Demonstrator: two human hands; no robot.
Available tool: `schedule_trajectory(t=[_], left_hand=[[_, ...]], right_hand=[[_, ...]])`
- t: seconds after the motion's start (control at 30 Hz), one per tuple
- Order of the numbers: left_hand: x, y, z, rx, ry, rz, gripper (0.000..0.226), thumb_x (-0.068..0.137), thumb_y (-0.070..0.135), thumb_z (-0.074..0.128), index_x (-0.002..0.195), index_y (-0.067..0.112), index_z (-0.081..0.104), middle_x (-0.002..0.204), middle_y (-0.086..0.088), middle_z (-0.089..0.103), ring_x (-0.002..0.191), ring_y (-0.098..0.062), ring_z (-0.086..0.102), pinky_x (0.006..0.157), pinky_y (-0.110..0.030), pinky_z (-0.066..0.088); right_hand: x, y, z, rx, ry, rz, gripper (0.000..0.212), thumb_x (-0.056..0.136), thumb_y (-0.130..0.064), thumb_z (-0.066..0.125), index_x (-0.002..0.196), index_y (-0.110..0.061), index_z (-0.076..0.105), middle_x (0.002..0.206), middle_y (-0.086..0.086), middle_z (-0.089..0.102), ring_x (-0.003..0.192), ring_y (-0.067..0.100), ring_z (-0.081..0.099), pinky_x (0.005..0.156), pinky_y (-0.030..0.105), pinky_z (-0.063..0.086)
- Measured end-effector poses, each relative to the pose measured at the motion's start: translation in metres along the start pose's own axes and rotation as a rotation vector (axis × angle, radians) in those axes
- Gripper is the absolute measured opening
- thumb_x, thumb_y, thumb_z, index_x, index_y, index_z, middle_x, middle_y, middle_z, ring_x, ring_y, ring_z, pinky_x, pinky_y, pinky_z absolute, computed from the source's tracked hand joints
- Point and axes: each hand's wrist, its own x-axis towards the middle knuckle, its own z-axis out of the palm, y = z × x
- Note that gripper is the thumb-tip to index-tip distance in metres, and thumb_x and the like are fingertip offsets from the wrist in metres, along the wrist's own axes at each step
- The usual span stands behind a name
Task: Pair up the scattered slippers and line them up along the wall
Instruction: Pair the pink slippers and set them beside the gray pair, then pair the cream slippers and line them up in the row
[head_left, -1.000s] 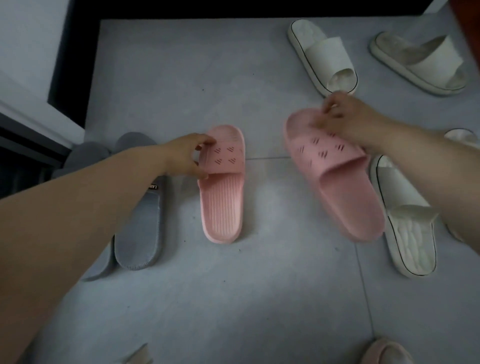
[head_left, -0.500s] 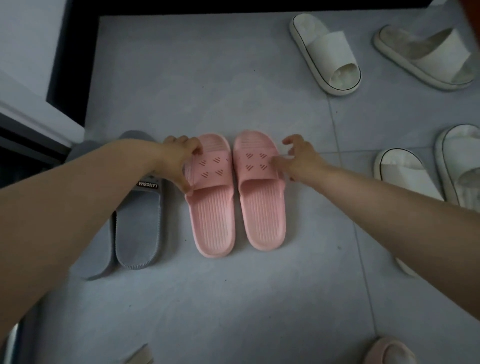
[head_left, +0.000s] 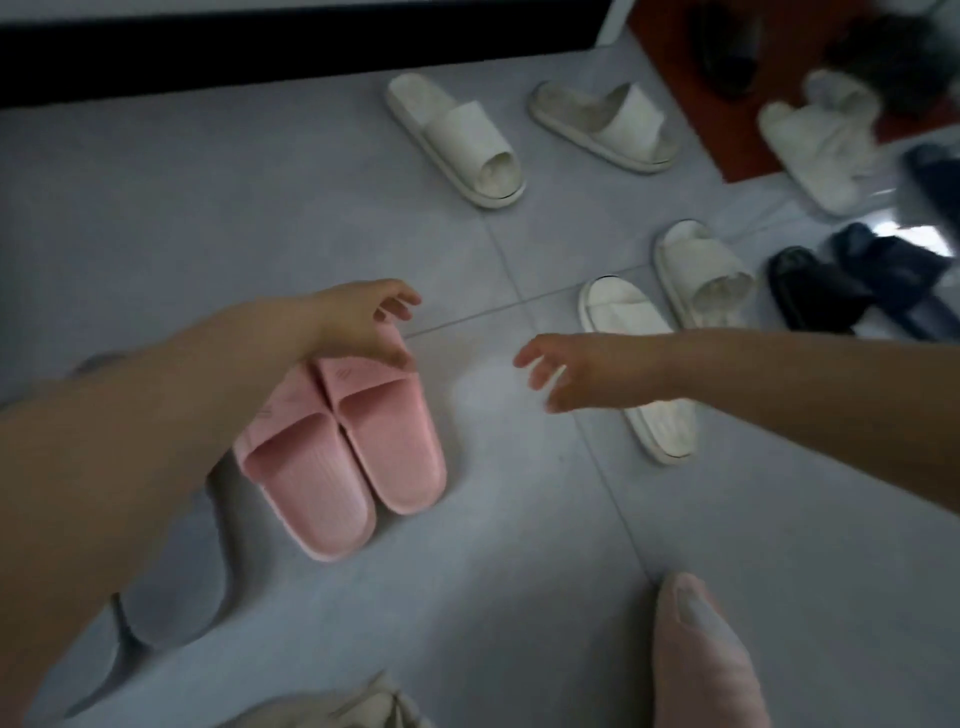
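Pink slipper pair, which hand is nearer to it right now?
Left. The left hand is at the toe end of the pink slipper pair; the right hand is off to its right, apart from it.

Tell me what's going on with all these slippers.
A person is sorting slippers on a tiled floor. The pink pair lies side by side, touching, beside a grey pair. Both hands are open and hold nothing: the left hand over the pink toes, the right hand near a white slipper. More white slippers and dark slippers lie scattered.
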Motion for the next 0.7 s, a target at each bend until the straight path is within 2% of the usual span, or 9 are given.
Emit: schedule_trajectory(t=[0.07,0.13,0.2,0.27,0.4,0.47,0.57,0.63,0.7], left_hand=[[-0.001,0.015,0.004,-0.021,-0.023,0.032,0.072,0.065,0.015,0.08,0.128,0.017,0.044,0.122,-0.004,0.055,0.115,-0.023,0.051,0.098,-0.032,0.041],[-0.001,0.033,0.007,-0.031,-0.069,0.061,0.072,0.067,0.014,0.079,0.129,0.016,0.043,0.124,-0.006,0.054,0.115,-0.024,0.051,0.096,-0.029,0.041],[0.003,0.052,0.007,-0.036,-0.083,0.087,0.073,0.067,0.017,0.079,0.13,0.017,0.042,0.123,-0.003,0.054,0.111,-0.02,0.05,0.092,-0.026,0.039],[0.011,0.07,0.007,-0.023,-0.066,0.104,0.075,0.066,0.022,0.08,0.131,0.02,0.041,0.119,0.002,0.053,0.108,-0.016,0.049,0.092,-0.026,0.039],[0.038,0.1,0.019,-0.015,-0.025,0.066,0.076,0.066,0.027,0.08,0.131,0.021,0.04,0.117,0.004,0.055,0.106,-0.014,0.051,0.091,-0.026,0.041],[0.055,0.116,0.034,0.032,-0.036,0.02,0.074,0.067,0.028,0.078,0.13,0.02,0.04,0.119,0.002,0.056,0.104,-0.014,0.051,0.091,-0.025,0.041],[0.08,0.142,0.072,0.046,-0.07,-0.065,0.076,0.07,0.03,0.076,0.134,0.021,0.036,0.129,0.003,0.052,0.105,-0.014,0.051,0.094,-0.025,0.041],[0.098,0.161,0.106,0.018,-0.076,-0.14,0.084,0.071,0.032,0.075,0.139,0.021,0.028,0.137,0.001,0.044,0.113,-0.018,0.052,0.097,-0.027,0.041],[0.117,0.177,0.135,-0.03,-0.038,-0.248,0.089,0.071,0.032,0.076,0.142,0.02,0.023,0.14,-0.004,0.038,0.117,-0.024,0.052,0.099,-0.033,0.043]], right_hand=[[-0.045,0.021,-0.035,-0.043,0.032,0.113,0.041,0.083,-0.01,0.065,0.12,-0.016,0.05,0.106,0.005,0.062,0.084,0.015,0.062,0.076,0.018,0.051],[-0.084,0.044,-0.06,-0.105,0.14,0.237,0.034,0.086,-0.013,0.06,0.119,-0.019,0.054,0.114,0.007,0.063,0.083,0.008,0.058,0.07,0.01,0.045],[-0.106,0.074,-0.073,-0.177,0.192,0.323,0.034,0.089,-0.015,0.054,0.123,-0.018,0.054,0.121,0.006,0.06,0.097,0.014,0.056,0.082,0.021,0.042],[-0.11,0.1,-0.074,-0.191,0.135,0.368,0.037,0.089,-0.018,0.056,0.126,-0.02,0.051,0.12,0.005,0.06,0.106,0.021,0.057,0.088,0.026,0.042],[-0.079,0.146,-0.079,-0.292,0.036,0.267,0.047,0.087,-0.017,0.059,0.131,-0.018,0.043,0.107,-0.005,0.059,0.089,0.007,0.053,0.082,0.014,0.041],[-0.058,0.166,-0.084,-0.343,0.0,0.172,0.058,0.087,-0.019,0.059,0.138,-0.014,0.031,0.101,-0.002,0.056,0.082,0.007,0.049,0.076,0.014,0.041],[-0.014,0.189,-0.093,-0.387,0.025,0.014,0.082,0.081,-0.029,0.066,0.143,-0.016,0.015,0.124,0.006,0.045,0.092,0.009,0.04,0.068,0.015,0.034],[0.017,0.198,-0.102,-0.464,0.042,-0.082,0.104,0.072,-0.039,0.073,0.146,-0.019,0.003,0.145,0.006,0.027,0.113,0.016,0.044,0.087,0.022,0.037],[0.047,0.204,-0.106,-0.5,0.015,-0.163,0.122,0.062,-0.047,0.078,0.147,-0.022,-0.006,0.155,0.002,0.009,0.139,0.021,0.022,0.109,0.031,0.026]])
